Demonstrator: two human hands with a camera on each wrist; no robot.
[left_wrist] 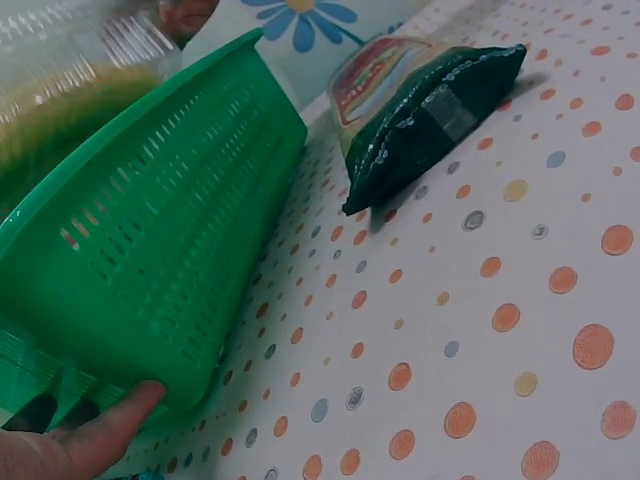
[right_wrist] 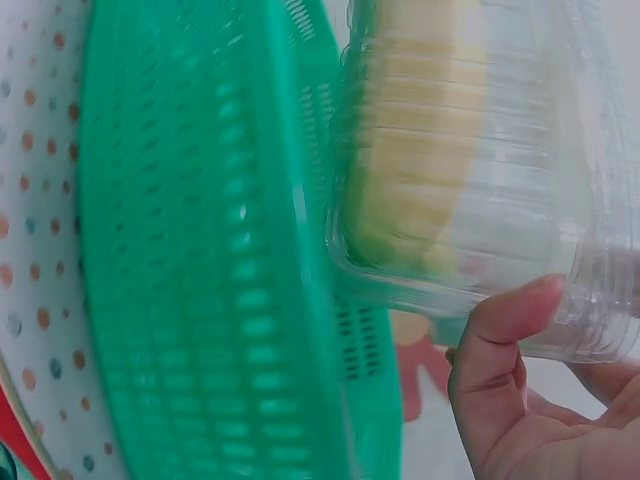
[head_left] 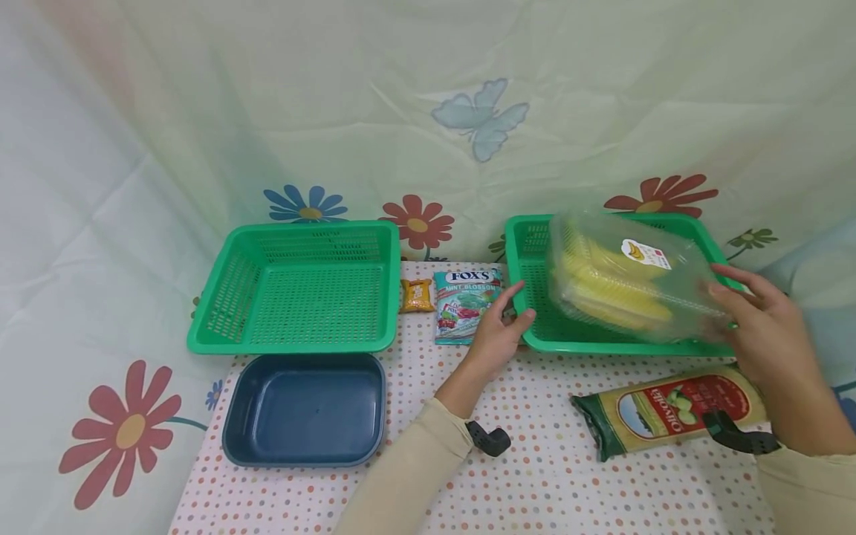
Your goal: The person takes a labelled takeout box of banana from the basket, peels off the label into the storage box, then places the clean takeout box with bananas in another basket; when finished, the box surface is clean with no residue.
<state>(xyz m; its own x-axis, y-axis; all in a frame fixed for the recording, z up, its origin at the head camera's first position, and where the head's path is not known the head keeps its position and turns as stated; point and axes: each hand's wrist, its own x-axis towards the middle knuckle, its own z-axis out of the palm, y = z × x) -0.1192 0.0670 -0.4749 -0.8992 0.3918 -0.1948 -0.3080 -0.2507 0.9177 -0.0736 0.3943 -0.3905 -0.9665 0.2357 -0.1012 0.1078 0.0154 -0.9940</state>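
Note:
My right hand (head_left: 769,316) grips the right end of a clear plastic clamshell box (head_left: 689,279) with yellow bananas (head_left: 608,286) inside. The box is tilted over the right green basket (head_left: 555,346), partly within its outline. Its lid carries a white banana sticker (head_left: 645,253). In the right wrist view, the thumb (right_wrist: 515,320) presses on the box's corner. My left hand (head_left: 498,334) rests by that basket's left side, fingers extended. In the left wrist view, its thumb (left_wrist: 125,410) touches the basket's outer wall.
A second green basket (head_left: 294,347) stands at left, with a dark blue tub (head_left: 304,416) in front. A Fox's candy bag (head_left: 461,308) and a small orange packet (head_left: 417,296) lie between the baskets. An Olivoila pouch (head_left: 658,412) lies before the right basket.

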